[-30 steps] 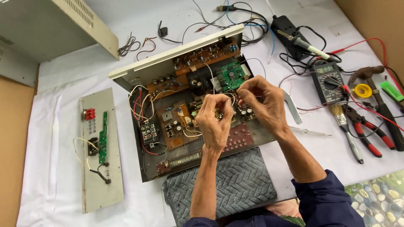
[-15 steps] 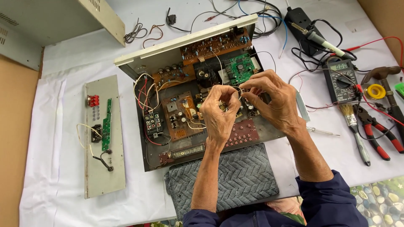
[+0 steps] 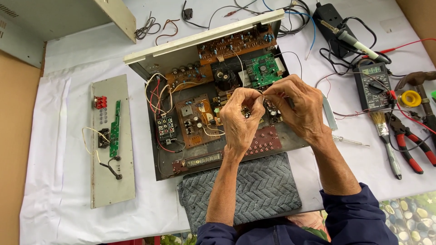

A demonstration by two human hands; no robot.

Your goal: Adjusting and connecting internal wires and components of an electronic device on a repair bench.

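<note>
Overhead, a thin wire is pinched between the fingertips of the left hand and right hand above the opened amplifier chassis; light, limp and likely fragile, it seems best gripped near its ends.

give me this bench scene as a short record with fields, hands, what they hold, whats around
left hand: over the open chassis, fingertips pinching a thin wire
right hand: meets the left hand, pinching the same wire
under hands: brown circuit boards, green board
near edge: grey towel
left of chassis: detached grey panel
right side: multimeter, brush, red-handled pliers, soldering iron
surface: white cloth
</note>
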